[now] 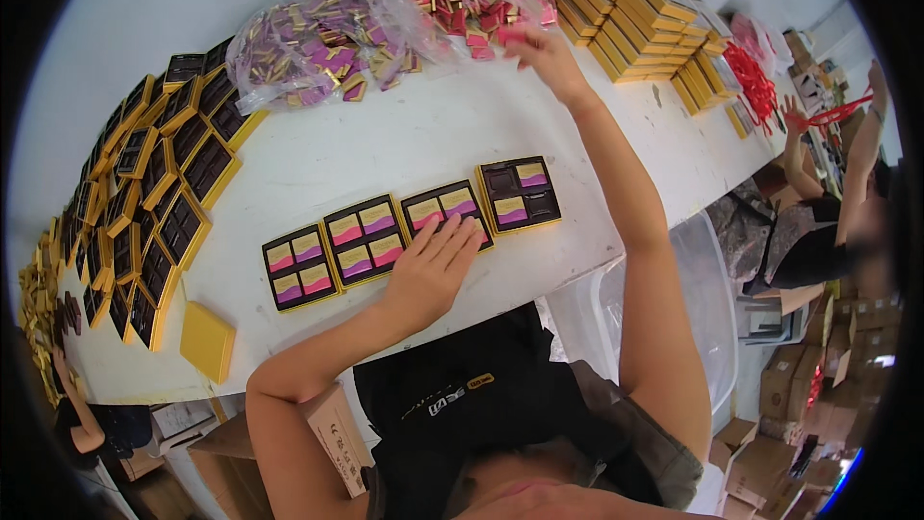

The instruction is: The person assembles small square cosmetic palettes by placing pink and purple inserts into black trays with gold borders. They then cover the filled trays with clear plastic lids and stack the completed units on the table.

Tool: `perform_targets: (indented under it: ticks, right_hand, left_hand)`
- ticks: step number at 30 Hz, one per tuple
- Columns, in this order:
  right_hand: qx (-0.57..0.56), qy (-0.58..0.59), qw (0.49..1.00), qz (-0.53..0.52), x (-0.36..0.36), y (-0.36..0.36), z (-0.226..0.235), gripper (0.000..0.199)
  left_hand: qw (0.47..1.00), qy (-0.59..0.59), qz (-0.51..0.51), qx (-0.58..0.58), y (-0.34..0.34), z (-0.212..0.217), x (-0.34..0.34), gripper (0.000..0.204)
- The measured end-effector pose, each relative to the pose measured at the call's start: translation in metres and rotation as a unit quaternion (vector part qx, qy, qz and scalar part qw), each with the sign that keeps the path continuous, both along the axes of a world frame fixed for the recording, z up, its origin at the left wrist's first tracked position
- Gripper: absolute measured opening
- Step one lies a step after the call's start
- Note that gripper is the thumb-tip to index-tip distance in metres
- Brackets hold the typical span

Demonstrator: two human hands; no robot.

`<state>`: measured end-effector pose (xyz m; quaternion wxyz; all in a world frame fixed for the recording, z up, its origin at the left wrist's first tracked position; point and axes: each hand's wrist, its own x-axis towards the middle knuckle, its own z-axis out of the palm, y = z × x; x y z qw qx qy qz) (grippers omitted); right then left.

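Note:
Four gold-edged boxes with dark trays stand in a row before me. The first box and second box each hold pink and purple wrapped chocolates. My left hand lies with fingers stretched over the lower part of the third box, hiding some of its wells. The fourth box has purple pieces in two opposite wells; its other two show bare tray. My right hand reaches to the bag of pink wrapped chocolates, its fingertips closed on a pink wrapped chocolate.
A bag of purple wrapped chocolates lies at the back. Dark-trayed boxes are heaped at left, near a gold lid. Gold boxes are stacked back right beside red ribbon. Other people work at both sides, one holding red ribbon.

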<state>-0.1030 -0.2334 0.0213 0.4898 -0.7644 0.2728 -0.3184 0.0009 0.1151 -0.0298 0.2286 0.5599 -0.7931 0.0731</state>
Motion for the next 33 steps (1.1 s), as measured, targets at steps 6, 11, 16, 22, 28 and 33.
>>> perform_targets:
  ticks: [6, 11, 16, 22, 28, 33]
  right_hand:
    - [-0.193, 0.025, 0.977, 0.086, -0.076, 0.126, -0.030, 0.024]
    - [-0.275, 0.046, 0.957, 0.075, -0.084, 0.152, -0.040, 0.028]
    - [-0.265, 0.070, 0.956, 0.106, -0.086, 0.144, -0.035, 0.023]
    - [0.055, 0.045, 0.988, 0.135, -0.078, 0.123, -0.041, 0.025]
    - [-0.089, 0.134, 0.986, 0.040, -0.069, 0.126, -0.041, 0.029]
    - [-0.185, 0.083, 0.978, 0.040, -0.079, 0.124, -0.056, 0.030]
  left_hand:
    - [0.988, 0.149, 0.002, 0.043, -0.025, 0.024, 0.018, 0.038]
    - [0.979, 0.188, 0.028, 0.074, -0.087, 0.037, 0.038, 0.030]
    - [0.980, 0.171, 0.031, 0.097, -0.127, 0.051, 0.041, 0.027]
    - [0.987, 0.141, 0.067, 0.049, -0.215, 0.035, 0.079, 0.027]
    - [0.976, 0.142, 0.148, 0.078, -0.313, 0.013, 0.101, 0.030]
    - [0.969, 0.130, 0.211, -0.012, -0.357, -0.013, 0.087, 0.022]
